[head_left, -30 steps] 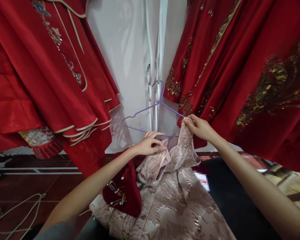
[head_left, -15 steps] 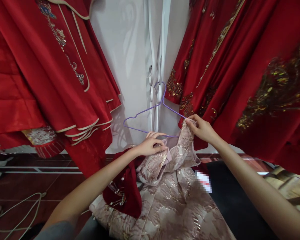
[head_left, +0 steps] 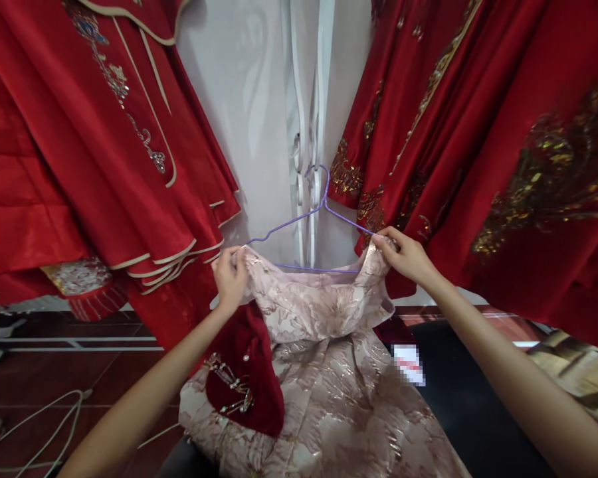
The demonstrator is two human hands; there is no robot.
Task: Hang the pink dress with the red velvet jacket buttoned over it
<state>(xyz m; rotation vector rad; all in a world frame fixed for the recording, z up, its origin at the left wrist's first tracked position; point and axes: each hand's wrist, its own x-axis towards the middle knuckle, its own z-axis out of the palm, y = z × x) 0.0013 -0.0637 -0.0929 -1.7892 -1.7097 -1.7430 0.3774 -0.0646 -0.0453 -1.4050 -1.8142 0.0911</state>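
Observation:
A pale pink brocade dress (head_left: 323,385) with metallic threads spreads below my hands. Its bodice is raised, and a purple wire hanger (head_left: 292,219) passes into both shoulders. My left hand (head_left: 230,275) pinches the left shoulder at the hanger's end, which is hidden there. With fingers closed, my right hand (head_left: 402,253) grips the right shoulder strap against the hanger's other arm. The hanger's hook stands free above the neckline. A dark red velvet piece (head_left: 249,382) with beaded trim lies over the dress's left side, below my left hand.
Red embroidered garments (head_left: 144,133) hang at the left, and more red gowns with gold sequins (head_left: 458,166) at the right. Between them stand white cabinet doors (head_left: 259,99) with long handles. A white cable (head_left: 70,425) lies on the dark red tiled floor. Something black (head_left: 468,392) sits at the right.
My left hand has moved left from the neckline to the left shoulder, drawing the fabric over the hanger's left end. The bodice is now spread wide. My right hand has barely moved.

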